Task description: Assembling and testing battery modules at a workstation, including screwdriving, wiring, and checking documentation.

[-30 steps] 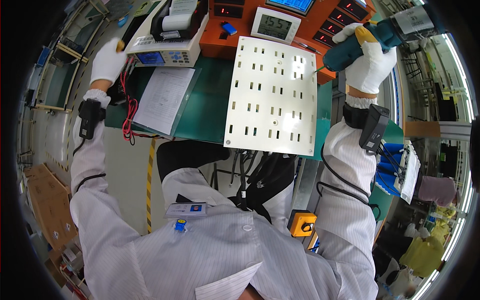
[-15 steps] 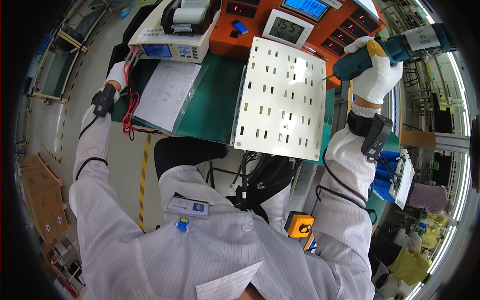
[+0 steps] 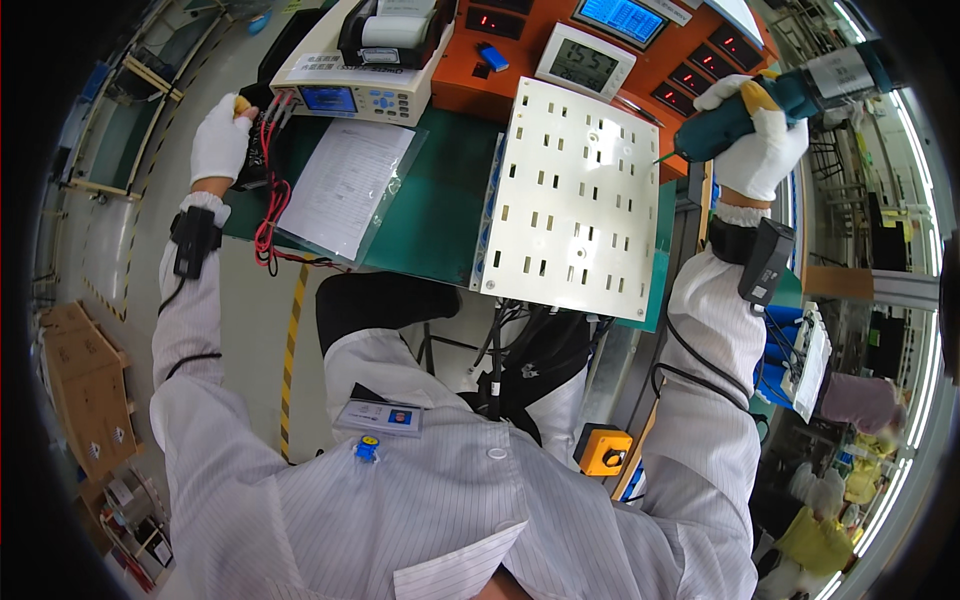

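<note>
My right hand (image 3: pixel 762 150) is clamped around the power screwdriver (image 3: pixel 703 135); I can't tell whether my left hand (image 3: pixel 220 142) pinches anything. The white panel (image 3: pixel 562 203) overlaps the worktop (image 3: pixel 440 190); I'd steady it, keeping the bit (image 3: pixel 665 158) square.

Floor (image 3: pixel 250 345): yellow-black striped tape (image 3: pixel 294 360)
Far left: brown cardboard box (image 3: pixel 85 385)
Green bench (image 3: pixel 445 205): printed sheet (image 3: pixel 345 190) in clear sleeve (image 3: pixel 396 190)
Orange console (image 3: pixel 462 80): red displays (image 3: pixel 498 23), small blue object (image 3: pixel 493 57), white digital clock (image 3: pixel 585 60) beside
</note>
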A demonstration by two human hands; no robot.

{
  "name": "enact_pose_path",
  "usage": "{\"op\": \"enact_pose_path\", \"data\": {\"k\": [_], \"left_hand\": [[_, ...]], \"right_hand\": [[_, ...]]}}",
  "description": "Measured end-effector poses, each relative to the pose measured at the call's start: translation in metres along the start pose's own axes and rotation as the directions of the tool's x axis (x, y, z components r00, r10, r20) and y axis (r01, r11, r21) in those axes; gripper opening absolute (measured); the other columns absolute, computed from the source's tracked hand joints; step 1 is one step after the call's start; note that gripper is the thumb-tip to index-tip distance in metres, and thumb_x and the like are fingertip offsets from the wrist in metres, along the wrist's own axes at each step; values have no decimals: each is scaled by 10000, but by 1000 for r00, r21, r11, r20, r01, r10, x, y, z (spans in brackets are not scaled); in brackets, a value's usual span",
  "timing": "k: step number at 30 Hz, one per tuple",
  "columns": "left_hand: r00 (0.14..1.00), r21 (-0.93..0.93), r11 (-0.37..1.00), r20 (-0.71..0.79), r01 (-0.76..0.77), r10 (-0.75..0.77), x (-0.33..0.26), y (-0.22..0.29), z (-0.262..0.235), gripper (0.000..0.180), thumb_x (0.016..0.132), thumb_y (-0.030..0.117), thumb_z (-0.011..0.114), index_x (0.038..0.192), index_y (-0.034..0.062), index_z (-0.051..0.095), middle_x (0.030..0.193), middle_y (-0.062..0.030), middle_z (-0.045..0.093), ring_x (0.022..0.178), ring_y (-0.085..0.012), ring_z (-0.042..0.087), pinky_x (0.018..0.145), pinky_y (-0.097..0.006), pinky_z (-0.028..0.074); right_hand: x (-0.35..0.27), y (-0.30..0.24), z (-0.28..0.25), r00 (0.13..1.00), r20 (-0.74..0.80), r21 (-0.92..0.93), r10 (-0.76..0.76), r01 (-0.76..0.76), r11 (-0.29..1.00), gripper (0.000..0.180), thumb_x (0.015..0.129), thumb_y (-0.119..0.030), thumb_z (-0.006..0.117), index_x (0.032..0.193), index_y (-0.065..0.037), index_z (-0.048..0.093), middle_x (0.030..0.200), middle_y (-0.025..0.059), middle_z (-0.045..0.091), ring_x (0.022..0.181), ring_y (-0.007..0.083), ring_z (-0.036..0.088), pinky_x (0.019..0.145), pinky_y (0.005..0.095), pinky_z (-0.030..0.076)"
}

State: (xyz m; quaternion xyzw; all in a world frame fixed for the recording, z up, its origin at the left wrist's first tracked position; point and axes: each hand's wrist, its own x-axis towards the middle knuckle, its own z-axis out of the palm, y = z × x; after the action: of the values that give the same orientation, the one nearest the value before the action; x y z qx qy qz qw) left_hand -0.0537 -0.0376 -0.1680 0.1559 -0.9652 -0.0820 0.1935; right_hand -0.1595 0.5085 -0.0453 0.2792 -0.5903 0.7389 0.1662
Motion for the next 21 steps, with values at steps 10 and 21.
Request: {"op": "enact_pose_path", "data": {"k": [10, 21], "left_hand": [[728, -573, 512, -239, -640, 643, -89, 254, -47, 223, 822, 191, 731, 917, 32, 607, 792, -128, 599, 677, -294, 613, 606, -343, 492], [787, -740, 493, -78, -457, 612, -100, 291, -50, 188, 789, 102, 727, 883, 15, 591, 809, -127, 639, 707, -292, 664, 603, -341, 521]], "right_hand": [[-26, -80, 61, 950, 311, 406, -18, -115, 907, 512, 761, -402, 582, 1181, -114, 533, 882, 50, 384, 758, 214, 382, 723, 441, 330], [-56, -74, 86, 943, 266, 533, -198, 28, 846, 591, 786, -419, 521, 1313, -152, 501, 968, 98, 470, 798, 262, 485, 728, 488, 443]]}}
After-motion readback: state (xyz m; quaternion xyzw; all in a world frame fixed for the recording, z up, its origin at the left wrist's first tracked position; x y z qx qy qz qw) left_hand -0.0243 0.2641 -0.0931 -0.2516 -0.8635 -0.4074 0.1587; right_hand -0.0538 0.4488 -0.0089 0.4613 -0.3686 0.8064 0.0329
